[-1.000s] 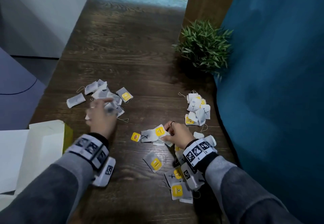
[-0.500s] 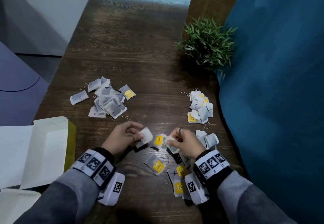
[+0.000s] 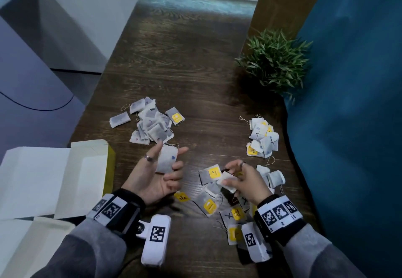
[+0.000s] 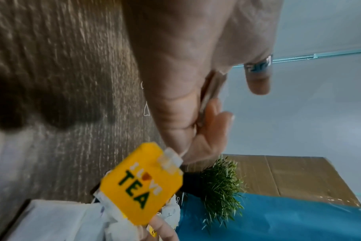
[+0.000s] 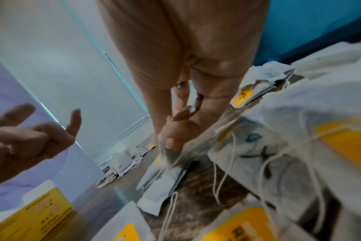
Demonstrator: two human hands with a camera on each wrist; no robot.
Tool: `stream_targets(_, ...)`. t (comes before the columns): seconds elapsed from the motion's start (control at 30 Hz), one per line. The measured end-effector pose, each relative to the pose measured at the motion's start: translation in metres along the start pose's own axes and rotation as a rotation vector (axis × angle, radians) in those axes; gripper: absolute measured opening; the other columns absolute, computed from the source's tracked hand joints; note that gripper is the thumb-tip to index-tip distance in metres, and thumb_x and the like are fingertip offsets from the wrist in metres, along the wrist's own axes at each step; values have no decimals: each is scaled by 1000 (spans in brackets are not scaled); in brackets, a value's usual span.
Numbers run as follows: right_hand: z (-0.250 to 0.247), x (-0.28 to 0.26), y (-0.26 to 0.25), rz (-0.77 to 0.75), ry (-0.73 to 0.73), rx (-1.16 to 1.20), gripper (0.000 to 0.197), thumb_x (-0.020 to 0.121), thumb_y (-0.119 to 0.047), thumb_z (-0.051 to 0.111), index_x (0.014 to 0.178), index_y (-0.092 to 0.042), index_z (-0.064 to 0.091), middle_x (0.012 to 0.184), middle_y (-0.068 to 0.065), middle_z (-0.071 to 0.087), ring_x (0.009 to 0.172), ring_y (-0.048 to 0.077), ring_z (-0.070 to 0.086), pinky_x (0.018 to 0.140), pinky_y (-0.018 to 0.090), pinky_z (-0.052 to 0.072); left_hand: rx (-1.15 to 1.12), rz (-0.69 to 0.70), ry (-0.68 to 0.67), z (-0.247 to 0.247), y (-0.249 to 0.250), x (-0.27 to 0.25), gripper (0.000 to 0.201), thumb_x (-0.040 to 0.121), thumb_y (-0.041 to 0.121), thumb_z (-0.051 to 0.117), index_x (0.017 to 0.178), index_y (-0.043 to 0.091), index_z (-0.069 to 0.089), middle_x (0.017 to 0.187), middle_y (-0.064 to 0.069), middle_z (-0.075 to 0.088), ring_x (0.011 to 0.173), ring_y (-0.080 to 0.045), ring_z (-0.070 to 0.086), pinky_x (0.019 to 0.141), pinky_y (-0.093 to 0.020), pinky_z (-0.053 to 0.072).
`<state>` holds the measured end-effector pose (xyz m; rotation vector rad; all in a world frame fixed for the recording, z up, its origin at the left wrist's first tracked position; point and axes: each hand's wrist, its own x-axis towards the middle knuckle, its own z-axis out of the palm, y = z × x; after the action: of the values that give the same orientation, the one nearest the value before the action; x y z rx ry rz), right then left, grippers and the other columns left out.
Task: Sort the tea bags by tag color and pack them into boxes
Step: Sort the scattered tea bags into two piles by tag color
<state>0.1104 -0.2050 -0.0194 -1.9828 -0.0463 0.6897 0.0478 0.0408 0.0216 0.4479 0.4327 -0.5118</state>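
Left hand palm-up cradling tea bag, right hand seemingly pinching another bag

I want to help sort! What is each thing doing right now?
Left hand: palm up, holding a tea bag.
Right hand: pinching another tea bag.
Yellow tag: dangling on its string.
Box: open.
Left pile: heaped.
Right pile: heaped.

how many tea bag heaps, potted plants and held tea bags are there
tea bag heaps: 3 (far left heap, far right heap, near heap)
potted plant: 1
held tea bags: 2 (left-held bag in left hand, right-held bag in right hand)
total: 6
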Motion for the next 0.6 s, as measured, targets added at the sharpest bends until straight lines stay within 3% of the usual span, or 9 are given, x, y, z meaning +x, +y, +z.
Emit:
stream_targets(0.1,-5,-7,-4,-35,51,14,40,78,-3,70,107,-24,53,100,-3,54,68,9,57,46,18,48,15,42,56,-1,-2,1,55,49,31,86,98,13,70,66,-2,46,44,-10,35,43,-21,29)
stream_targets(0.17,-9,-11,-7,-51,60,52,45,77,-3,71,113,-24,51,102,-6,56,77,7,60,54,20,53,1,59,80,-3,-3,3,59,42,21,89,97,12,70,66,-3,49,44,-10,37,41,-21,30)
stream_targets(0.27,-13,-14,-7,-70,58,194,43,78,2,69,111,-20,52,106,4,61,81,13,66,59,20,54,10,67,107,-8,-5,4,72,33,12,89,102,12,68,71,-7,58,46,-13,45,37,-21,33)
stream_targets(0.33,-15,-15,-7,-87,62,264,42,80,6,65,109,-20,51,102,13,63,79,17,69,65,26,56,47,56,135,-8,-8,5,62,41,7,84,100,13,70,74,-9,61,49,-15,48,38,-20,34)
stream_targets(0.4,-15,-17,-6,-96,59,332,40,81,10,61,110,-16,49,90,12,61,74,15,69,68,30,58,93,40,196,-6,-11,7,34,67,5,63,100,12,64,73,-9,59,49,-15,48,39,-19,32)
stream_targets(0.47,-15,-19,-8,-112,39,383,35,84,10,57,113,-6,50,88,8,64,77,12,69,68,29,59,121,14,223,-2,-16,9,27,77,5,42,98,11,58,71,-8,56,49,-14,45,39,-19,32)
stream_targets(0.53,-12,-22,-12,-128,13,411,29,86,8,54,112,-4,54,89,4,67,80,10,68,69,28,58,130,-17,225,2,-20,12,24,78,11,43,97,10,57,71,-7,54,47,-13,43,40,-18,32)
stream_targets(0.6,-10,-25,-17,-125,-6,478,25,88,8,50,104,-9,59,84,-3,69,79,10,66,68,28,57,123,-59,197,5,-22,13,28,75,21,58,100,9,61,70,-6,52,44,-11,40,40,-19,33)
